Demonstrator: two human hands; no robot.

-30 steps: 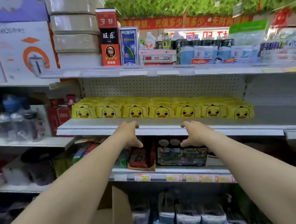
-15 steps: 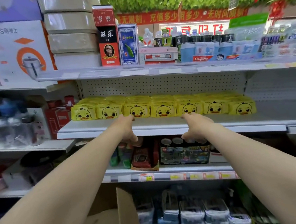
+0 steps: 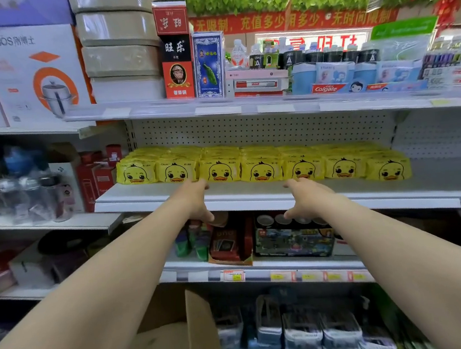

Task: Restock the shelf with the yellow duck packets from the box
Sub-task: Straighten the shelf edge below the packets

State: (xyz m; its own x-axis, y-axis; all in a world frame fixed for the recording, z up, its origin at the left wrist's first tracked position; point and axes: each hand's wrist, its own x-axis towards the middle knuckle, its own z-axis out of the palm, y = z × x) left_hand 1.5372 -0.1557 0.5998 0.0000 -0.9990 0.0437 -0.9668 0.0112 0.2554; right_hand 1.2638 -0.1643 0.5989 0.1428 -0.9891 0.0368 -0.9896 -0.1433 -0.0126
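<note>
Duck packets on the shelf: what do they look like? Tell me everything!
The duck packets are bright yellow in shiny, plastic-looking wrap, each showing a cartoon duck face with an orange beak. Seven faces line the front, with more packets behind them toward the holed back panel. They lie on the white shelf, set back from its front edge. The left hand and right hand reach right up to the row; whether they touch it is unclear.
</note>
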